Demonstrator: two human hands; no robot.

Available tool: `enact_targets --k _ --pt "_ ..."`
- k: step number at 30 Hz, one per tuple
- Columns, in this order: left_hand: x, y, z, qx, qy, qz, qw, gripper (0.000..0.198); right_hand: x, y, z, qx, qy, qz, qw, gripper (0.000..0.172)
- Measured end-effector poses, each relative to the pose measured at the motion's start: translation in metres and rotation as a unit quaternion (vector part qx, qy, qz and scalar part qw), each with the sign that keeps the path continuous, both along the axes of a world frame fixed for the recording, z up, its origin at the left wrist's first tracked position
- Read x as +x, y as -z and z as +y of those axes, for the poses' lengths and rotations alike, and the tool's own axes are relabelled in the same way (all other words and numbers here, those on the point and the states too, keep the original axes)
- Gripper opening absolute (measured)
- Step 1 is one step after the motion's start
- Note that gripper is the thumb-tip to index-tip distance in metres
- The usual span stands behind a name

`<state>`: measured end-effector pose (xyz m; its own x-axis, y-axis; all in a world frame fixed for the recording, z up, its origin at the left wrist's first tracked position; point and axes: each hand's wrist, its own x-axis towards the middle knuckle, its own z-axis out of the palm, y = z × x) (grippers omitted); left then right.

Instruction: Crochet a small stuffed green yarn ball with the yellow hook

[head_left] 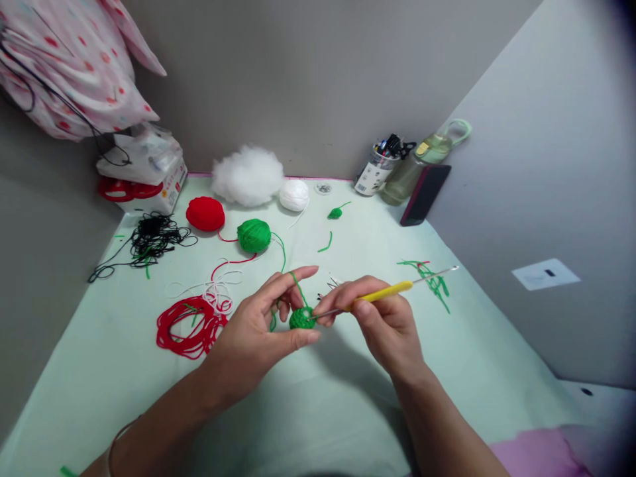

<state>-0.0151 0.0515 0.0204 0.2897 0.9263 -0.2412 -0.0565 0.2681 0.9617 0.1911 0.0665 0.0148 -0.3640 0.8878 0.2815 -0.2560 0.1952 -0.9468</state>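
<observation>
A small round green crochet piece (301, 318) is gripped in my left hand (261, 321), between the thumb and the bent fingers. Green yarn passes over the raised index finger of that hand and runs back to a green yarn ball (254, 236). My right hand (385, 321) is closed around a crochet hook (382, 293) with a yellow handle. One metal end of the hook meets the green piece, while the other points out to the right. Whether a loop sits on the hook is too small to tell.
Behind my hands are a red yarn ball (205, 214), white stuffing (248, 176) and a white yarn ball (294, 195). Coiled red yarn (173, 329) and tangled black yarn (155, 240) lie left. Green scraps (433, 281), a phone (425, 195), a bottle (405, 175) and a pen cup (373, 173) are right.
</observation>
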Motion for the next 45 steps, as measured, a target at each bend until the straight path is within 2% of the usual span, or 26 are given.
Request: enact_targets --k 6,12,15,18,21,24,27,30,34,37,40,42,45 --pt "0.002 0.0 0.0 0.009 -0.008 0.017 1.0 0.068 0.007 -0.006 -0.003 0.064 0.002 -0.084 0.994 0.02" --pt "0.011 0.001 0.001 0.02 -0.026 0.062 0.998 0.066 0.013 -0.014 -0.001 0.172 -0.01 -0.221 0.96 0.021" --pt "0.014 0.0 0.003 0.006 -0.058 0.057 0.997 0.071 0.008 -0.01 -0.002 0.29 0.024 -0.261 0.92 0.023" --pt "0.017 0.0 0.0 0.011 -0.114 0.035 0.993 0.069 -0.002 -0.002 -0.005 0.399 0.099 -0.324 0.852 0.024" --pt "0.02 0.0 -0.008 0.032 -0.166 0.029 0.985 0.061 -0.009 0.003 -0.011 0.459 0.169 -0.362 0.794 0.024" --pt "0.024 0.002 -0.017 0.036 -0.157 0.007 0.987 0.059 -0.008 0.001 -0.015 0.486 0.218 -0.364 0.764 0.026" --pt "0.024 0.001 -0.018 0.004 -0.143 -0.059 0.988 0.057 -0.003 -0.003 -0.016 0.489 0.22 -0.357 0.765 0.025" --pt "0.022 -0.003 -0.012 -0.072 -0.125 -0.165 0.976 0.06 0.0 -0.001 -0.017 0.487 0.205 -0.342 0.777 0.028" --pt "0.018 -0.006 -0.005 -0.153 -0.045 -0.272 0.949 0.07 0.0 0.004 -0.018 0.457 0.183 -0.324 0.808 0.037" --pt "0.017 -0.004 -0.004 -0.127 -0.046 -0.255 0.957 0.072 -0.001 0.004 -0.016 0.462 0.188 -0.314 0.808 0.037" --pt "0.018 -0.001 -0.007 -0.04 -0.114 -0.138 0.983 0.074 -0.002 0.001 -0.013 0.45 0.191 -0.303 0.818 0.029" --pt "0.019 0.0 -0.008 -0.016 -0.142 -0.081 0.986 0.074 -0.004 0.001 -0.012 0.444 0.194 -0.309 0.818 0.028" --pt "0.022 0.0 -0.01 -0.044 -0.147 -0.121 0.981 0.079 -0.007 0.005 -0.016 0.481 0.226 -0.352 0.771 0.031"
